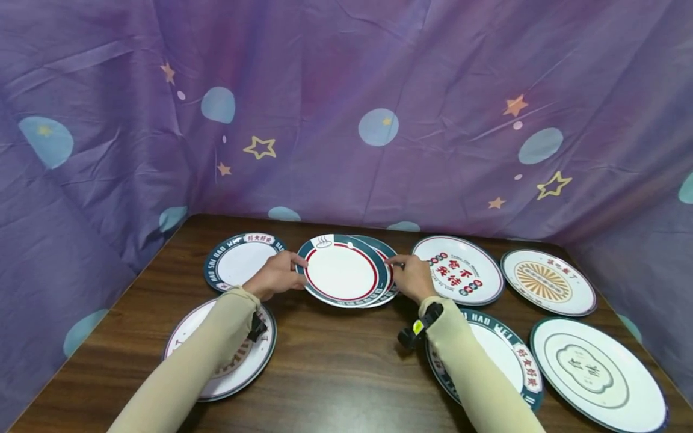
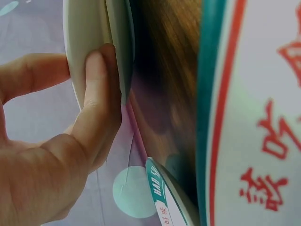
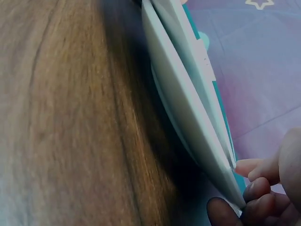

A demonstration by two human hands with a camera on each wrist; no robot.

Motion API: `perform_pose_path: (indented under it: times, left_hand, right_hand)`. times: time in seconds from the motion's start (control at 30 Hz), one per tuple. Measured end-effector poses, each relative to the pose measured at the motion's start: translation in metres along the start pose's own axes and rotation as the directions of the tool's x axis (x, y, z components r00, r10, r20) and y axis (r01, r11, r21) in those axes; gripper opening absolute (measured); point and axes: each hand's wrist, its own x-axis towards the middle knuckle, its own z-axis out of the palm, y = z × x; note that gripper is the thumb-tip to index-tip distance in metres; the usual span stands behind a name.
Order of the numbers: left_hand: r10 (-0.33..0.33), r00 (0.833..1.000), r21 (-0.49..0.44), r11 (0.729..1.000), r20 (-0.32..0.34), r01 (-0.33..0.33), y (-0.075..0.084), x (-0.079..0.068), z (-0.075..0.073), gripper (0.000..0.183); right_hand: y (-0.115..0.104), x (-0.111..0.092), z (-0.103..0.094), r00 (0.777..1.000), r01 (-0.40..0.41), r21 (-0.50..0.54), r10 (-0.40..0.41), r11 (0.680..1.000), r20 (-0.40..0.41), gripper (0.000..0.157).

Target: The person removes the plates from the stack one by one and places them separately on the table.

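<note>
A white plate with a teal rim and a red ring (image 1: pixel 341 273) is at the centre back, overlapping a similar teal-rimmed plate (image 1: pixel 387 246) that shows at its right. My left hand (image 1: pixel 275 274) pinches the upper plate's left edge. In the left wrist view, fingers of the left hand (image 2: pixel 56 165) lie against the plate edge (image 2: pixel 84 33). At the other side, my right hand (image 1: pixel 412 278) holds the right edge. The right wrist view shows the plates (image 3: pixel 181 89) edge-on, with a gap between them narrowing toward the fingertips. How far the plates are off the table is unclear.
Teal-rimmed plates lie at back left (image 1: pixel 238 264) and front right (image 1: pixel 500 349). A sunburst plate (image 1: pixel 265 346) is partly under the left sleeve. Further right lie a red-lettered plate (image 1: pixel 460 264), another sunburst plate (image 1: pixel 541 282) and an emblem plate (image 1: pixel 606 379). A purple curtain (image 1: pixel 325 90) hangs behind.
</note>
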Motion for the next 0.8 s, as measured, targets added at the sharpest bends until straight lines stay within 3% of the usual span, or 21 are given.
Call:
perform_pose_path:
  times: [0.23,0.57,0.8]
  left_hand:
    - [-0.015,1.000,-0.030,0.999,0.003,0.015,0.000,-0.007,-0.007,0.057]
    - [-0.026,0.998,-0.053,0.998,0.060,0.029,0.000,-0.017,-0.015,0.057]
    - [-0.024,0.991,0.016,1.000,0.131,0.022,0.001,-0.032,-0.021,0.058]
  right_hand:
    - [-0.002,0.001,0.002,1.000,-0.020,-0.021,0.020,1.000,0.021,0.022]
    - [0.002,0.001,0.004,1.000,0.009,-0.088,-0.011,0.996,-0.022,0.021]
    - [0.001,0.004,0.002,0.999,-0.025,-0.087,0.023,0.996,-0.031,0.024]
